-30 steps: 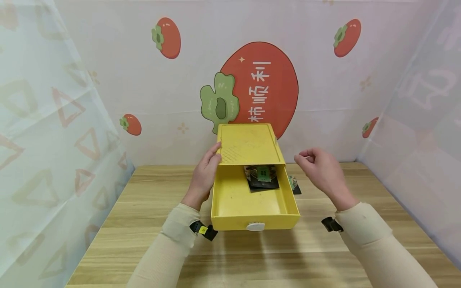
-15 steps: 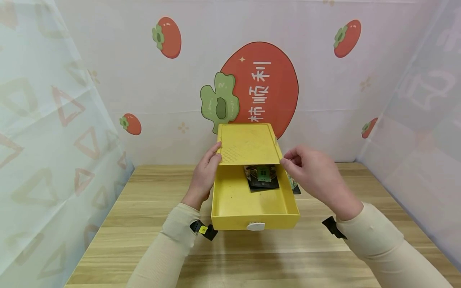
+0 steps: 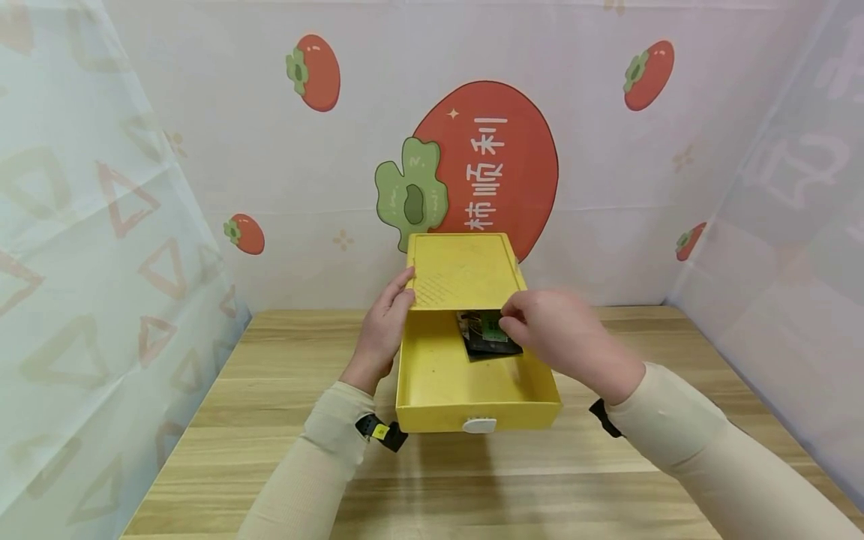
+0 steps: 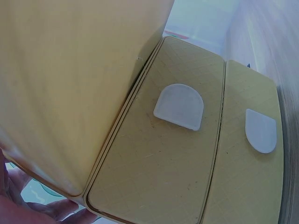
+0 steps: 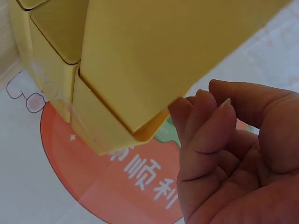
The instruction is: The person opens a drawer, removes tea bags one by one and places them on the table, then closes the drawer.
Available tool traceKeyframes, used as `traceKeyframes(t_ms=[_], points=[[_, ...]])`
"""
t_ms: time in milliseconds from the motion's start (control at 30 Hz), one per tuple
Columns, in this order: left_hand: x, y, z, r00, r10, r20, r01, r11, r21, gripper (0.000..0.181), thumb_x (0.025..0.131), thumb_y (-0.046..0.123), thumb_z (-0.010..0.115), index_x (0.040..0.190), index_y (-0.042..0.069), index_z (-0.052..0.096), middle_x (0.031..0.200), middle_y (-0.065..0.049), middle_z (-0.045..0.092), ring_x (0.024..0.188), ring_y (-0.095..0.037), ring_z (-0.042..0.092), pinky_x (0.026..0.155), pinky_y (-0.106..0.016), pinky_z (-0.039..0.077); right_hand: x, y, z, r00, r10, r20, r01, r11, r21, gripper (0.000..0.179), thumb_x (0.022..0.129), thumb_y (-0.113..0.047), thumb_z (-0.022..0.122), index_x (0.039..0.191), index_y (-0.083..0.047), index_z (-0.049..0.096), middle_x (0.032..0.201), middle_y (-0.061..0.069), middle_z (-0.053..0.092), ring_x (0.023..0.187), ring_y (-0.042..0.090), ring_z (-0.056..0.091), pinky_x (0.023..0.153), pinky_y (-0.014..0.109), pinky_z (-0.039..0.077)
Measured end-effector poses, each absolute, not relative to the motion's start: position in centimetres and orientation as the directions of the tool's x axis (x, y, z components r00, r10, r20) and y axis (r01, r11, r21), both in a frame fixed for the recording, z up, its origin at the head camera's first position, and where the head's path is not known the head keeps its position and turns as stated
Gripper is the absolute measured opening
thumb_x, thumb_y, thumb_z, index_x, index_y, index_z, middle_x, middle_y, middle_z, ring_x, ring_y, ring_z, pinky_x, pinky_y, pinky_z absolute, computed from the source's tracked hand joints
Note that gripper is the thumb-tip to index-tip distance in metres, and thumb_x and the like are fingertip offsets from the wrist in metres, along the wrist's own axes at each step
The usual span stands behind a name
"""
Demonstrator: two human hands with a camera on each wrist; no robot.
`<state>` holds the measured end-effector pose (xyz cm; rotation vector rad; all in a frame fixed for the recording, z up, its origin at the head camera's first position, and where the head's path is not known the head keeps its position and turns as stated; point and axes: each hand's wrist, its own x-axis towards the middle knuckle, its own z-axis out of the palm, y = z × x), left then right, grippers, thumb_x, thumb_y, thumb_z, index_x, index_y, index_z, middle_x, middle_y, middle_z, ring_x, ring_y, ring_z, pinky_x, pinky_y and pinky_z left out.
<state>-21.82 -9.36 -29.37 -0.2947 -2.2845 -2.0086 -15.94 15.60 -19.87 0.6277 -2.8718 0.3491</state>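
A yellow drawer cabinet (image 3: 466, 270) stands on the table with its top drawer (image 3: 439, 379) pulled far out. Inside, toward the drawer's right rear, lie flat black packets (image 3: 482, 347) with a green label. My left hand (image 3: 379, 334) rests against the cabinet's left side, fingertips at the upper front corner. In the left wrist view its fingers (image 4: 65, 209) touch the case beside two closed lower drawers (image 4: 154, 158). My right hand (image 3: 560, 330) hovers over the drawer's right side, its loosely bent fingertips close to the packets. Nothing shows between its fingers (image 5: 212, 133) in the right wrist view.
The wooden table (image 3: 304, 465) extends around the cabinet. A white backdrop (image 3: 607, 187) with persimmon pictures stands close behind, and patterned side sheets (image 3: 81, 300) flank the table. A white handle (image 3: 479, 426) juts from the drawer's front.
My right hand has moved left, from beside the cabinet to over the open drawer, now covering part of the packets and the dark packet on the table at right. The left hand stays put.
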Motion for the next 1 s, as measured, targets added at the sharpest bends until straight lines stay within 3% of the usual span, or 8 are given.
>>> traceKeyframes(t_ms=[133,233,367,500,700,1000], points=[[-21.8,-9.4,-29.4,-0.978,0.087,0.191,0.201,0.127,0.971,0.05,0.111,0.036,0.042,0.16,0.028,0.042,0.167,0.004,0.035,0.156,-0.021,0.028,0.126,-0.052,0.025,-16.3,14.6,-20.4,-0.889,-0.425,0.171,-0.447,0.887,-0.114,0.027,0.099,-0.019,0.068,0.073,-0.013,0.069,0.06,-0.005,0.054,0.057,0.014,0.048,0.058,0.031,0.042],[-21.7,-9.4,-29.4,-0.978,0.083,0.191,0.201,0.133,0.971,0.05,0.111,0.036,0.042,0.16,0.029,0.042,0.167,0.005,0.035,0.156,-0.02,0.029,0.127,-0.051,0.025,-16.4,14.0,-20.9,-0.885,-0.447,0.13,-0.455,0.89,-0.036,0.04,0.101,-0.022,0.067,0.063,-0.015,0.055,0.055,-0.003,0.045,0.053,0.015,0.045,0.055,0.031,0.041],[-21.8,-9.3,-29.4,-0.978,0.084,0.191,0.201,0.13,0.971,0.05,0.111,0.036,0.042,0.16,0.028,0.042,0.167,0.005,0.035,0.156,-0.021,0.028,0.127,-0.051,0.025,-16.2,13.4,-21.6,-0.875,-0.472,0.114,-0.46,0.881,0.112,0.042,0.102,-0.024,0.068,0.064,-0.013,0.052,0.054,-0.001,0.046,0.048,0.017,0.048,0.048,0.035,0.049],[-21.8,-9.3,-29.4,-0.977,0.084,0.194,0.203,0.125,0.971,0.05,0.111,0.035,0.042,0.16,0.027,0.042,0.167,0.005,0.035,0.156,-0.02,0.028,0.127,-0.051,0.024,-16.0,12.8,-22.4,-0.873,-0.477,0.103,-0.448,0.867,0.219,0.042,0.102,-0.028,0.068,0.067,-0.01,0.052,0.053,0.001,0.044,0.044,0.02,0.047,0.04,0.041,0.049],[-21.8,-9.4,-29.4,-0.977,0.085,0.196,0.206,0.131,0.97,0.05,0.111,0.036,0.042,0.16,0.027,0.042,0.167,0.005,0.035,0.156,-0.019,0.028,0.127,-0.05,0.024,-15.9,12.1,-23.4,-0.869,-0.474,0.143,-0.431,0.866,0.253,0.044,0.1,-0.033,0.071,0.067,-0.01,0.053,0.053,0.003,0.044,0.044,0.026,0.049,0.039,0.045,0.047],[-21.7,-9.5,-29.4,-0.978,0.076,0.193,0.202,0.139,0.97,0.049,0.111,0.036,0.042,0.16,0.028,0.043,0.167,0.004,0.036,0.156,-0.019,0.029,0.127,-0.05,0.025,-16.0,11.6,-24.0,-0.848,-0.507,0.156,-0.453,0.846,0.282,0.048,0.1,-0.04,0.07,0.068,-0.009,0.049,0.049,0.003,0.042,0.042,0.025,0.048,0.039,0.042,0.048]])
